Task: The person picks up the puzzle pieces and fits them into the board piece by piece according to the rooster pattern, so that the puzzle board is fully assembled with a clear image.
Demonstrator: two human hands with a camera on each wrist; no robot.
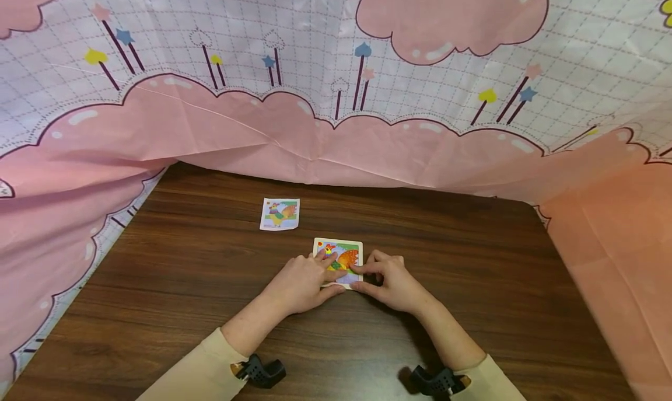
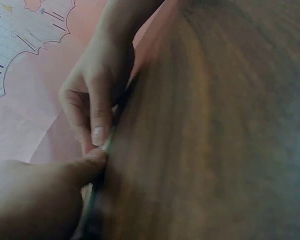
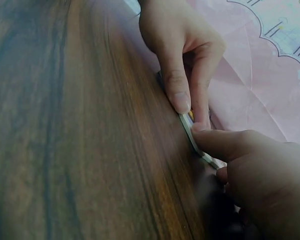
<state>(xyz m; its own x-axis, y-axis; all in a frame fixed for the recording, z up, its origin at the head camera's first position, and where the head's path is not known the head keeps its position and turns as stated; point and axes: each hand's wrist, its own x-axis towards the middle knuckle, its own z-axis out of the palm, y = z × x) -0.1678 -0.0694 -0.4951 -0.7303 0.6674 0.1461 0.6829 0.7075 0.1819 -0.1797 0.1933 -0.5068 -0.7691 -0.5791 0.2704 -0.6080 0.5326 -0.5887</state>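
Note:
A small square picture puzzle [image 1: 339, 246] with a pale frame and a colourful rooster lies on the table in the head view. My left hand [image 1: 307, 281] rests over its left part, fingers stretched across the picture and thumb along the front edge. At the lower right corner my right hand [image 1: 391, 278] holds the puzzle between forefinger and thumb, the other fingers bent. In the right wrist view the puzzle's thin pale edge [image 3: 187, 131] shows between the two thumbs. The left wrist view has both thumb tips close together at that edge; the hands hide much of the picture.
A square paper card [image 1: 280, 215] printed with a similar rooster lies farther back to the left. The dark wooden table [image 1: 184, 284] is bordered at the back and sides by a pink and white patterned cloth [image 1: 236, 126]. Each wrist wears a black camera mount [image 1: 265, 372].

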